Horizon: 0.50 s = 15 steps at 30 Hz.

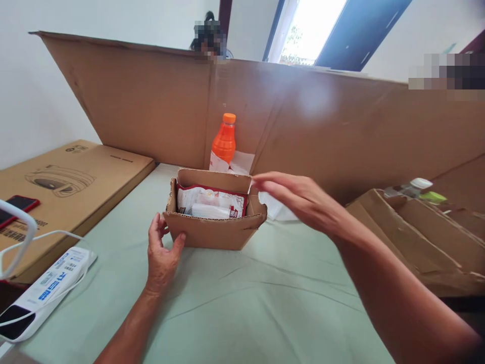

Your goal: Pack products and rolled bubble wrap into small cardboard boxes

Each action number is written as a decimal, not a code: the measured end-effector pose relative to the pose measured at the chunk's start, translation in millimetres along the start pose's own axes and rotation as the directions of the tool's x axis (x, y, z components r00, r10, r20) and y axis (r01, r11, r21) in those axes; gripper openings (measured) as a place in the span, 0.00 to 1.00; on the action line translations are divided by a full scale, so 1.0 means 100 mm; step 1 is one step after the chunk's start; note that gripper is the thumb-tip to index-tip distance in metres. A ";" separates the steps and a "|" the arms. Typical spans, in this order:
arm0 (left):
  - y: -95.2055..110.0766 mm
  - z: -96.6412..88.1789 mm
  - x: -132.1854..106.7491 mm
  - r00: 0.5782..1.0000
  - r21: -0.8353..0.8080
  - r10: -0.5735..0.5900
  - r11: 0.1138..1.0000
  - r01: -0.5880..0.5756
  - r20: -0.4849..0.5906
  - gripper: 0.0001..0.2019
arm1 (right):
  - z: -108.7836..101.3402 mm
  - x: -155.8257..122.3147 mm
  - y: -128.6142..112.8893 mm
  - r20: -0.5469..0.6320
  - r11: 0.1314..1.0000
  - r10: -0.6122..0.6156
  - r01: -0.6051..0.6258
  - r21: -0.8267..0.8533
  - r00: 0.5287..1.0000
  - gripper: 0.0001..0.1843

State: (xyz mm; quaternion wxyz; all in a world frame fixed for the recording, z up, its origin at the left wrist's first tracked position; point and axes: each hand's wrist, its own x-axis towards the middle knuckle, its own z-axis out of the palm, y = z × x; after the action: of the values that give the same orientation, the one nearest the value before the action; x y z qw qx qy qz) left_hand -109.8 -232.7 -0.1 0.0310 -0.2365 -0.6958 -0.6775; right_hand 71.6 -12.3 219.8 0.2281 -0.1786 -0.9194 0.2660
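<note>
A small open cardboard box [215,230] stands on the pale green cloth [265,298]. Inside it lie a red-and-white packet [212,198] and a white tube-like item [210,211]. My left hand [161,250] grips the box's front left corner, thumb on the front face and fingers round the side. My right hand [299,197] reaches over the box's right rear corner with fingers stretched out, fingertips near the back flap and over a white paper [278,210] beside the box. Nothing shows in the right hand.
An orange bottle [224,143] stands behind the box against a tall cardboard sheet [341,131]. A flat printed carton [71,187] with a red phone [17,206] lies left. A white device with cables [49,288] sits front left. Torn cardboard [417,237] lies right. A person stands behind the sheet.
</note>
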 end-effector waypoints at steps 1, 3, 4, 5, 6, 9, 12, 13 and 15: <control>0.00 0.00 0.02 1.000 -0.030 -0.010 0.999 0.010 0.007 0.41 | -0.04 -0.21 0.11 -0.042 0.998 0.057 -0.057 0.004 0.997 0.18; 0.01 0.02 0.06 0.999 -0.095 -0.035 0.995 0.038 0.040 0.41 | 0.04 -0.58 0.33 -0.082 0.982 0.187 -0.184 0.038 0.979 0.17; 0.02 0.03 0.08 0.997 -0.130 -0.048 0.990 0.056 0.059 0.40 | 0.17 -0.71 0.43 -0.034 0.970 0.239 -0.237 0.052 0.970 0.18; 0.04 0.05 0.10 0.995 -0.164 -0.062 0.984 0.075 0.081 0.40 | 0.34 -0.79 0.51 0.020 0.961 0.267 -0.267 0.070 0.964 0.21; 0.06 0.07 0.11 0.992 -0.193 -0.074 0.977 0.092 0.101 0.39 | 0.54 -0.83 0.57 0.070 0.956 0.275 -0.280 0.087 0.959 0.24; 0.20 0.12 0.02 0.986 -0.196 -0.101 0.972 0.126 0.134 0.35 | 1.04 -0.79 0.65 0.122 0.947 0.287 -0.300 0.111 0.950 0.25; 0.37 0.08 -0.35 0.980 -0.103 -0.119 0.985 0.136 0.160 0.35 | 1.14 -0.77 0.70 0.084 0.929 0.323 -0.333 0.159 0.943 0.21; 0.42 0.04 -0.53 0.977 -0.072 -0.115 0.989 0.129 0.179 0.36 | 1.09 -0.82 0.74 0.071 0.921 0.324 -0.332 0.207 0.943 0.21; 0.50 -0.07 -0.90 0.971 -0.008 -0.090 0.996 0.094 0.223 0.38 | 0.94 -0.96 0.82 0.055 0.889 0.312 -0.311 0.336 0.949 0.24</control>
State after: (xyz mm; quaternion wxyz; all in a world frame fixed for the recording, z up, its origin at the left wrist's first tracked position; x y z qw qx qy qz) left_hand -13.4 -266.5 14.0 -0.0804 -0.2785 -0.6989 -0.6538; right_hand 120.2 -28.4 70.5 0.2103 -0.2816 -0.8188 0.4539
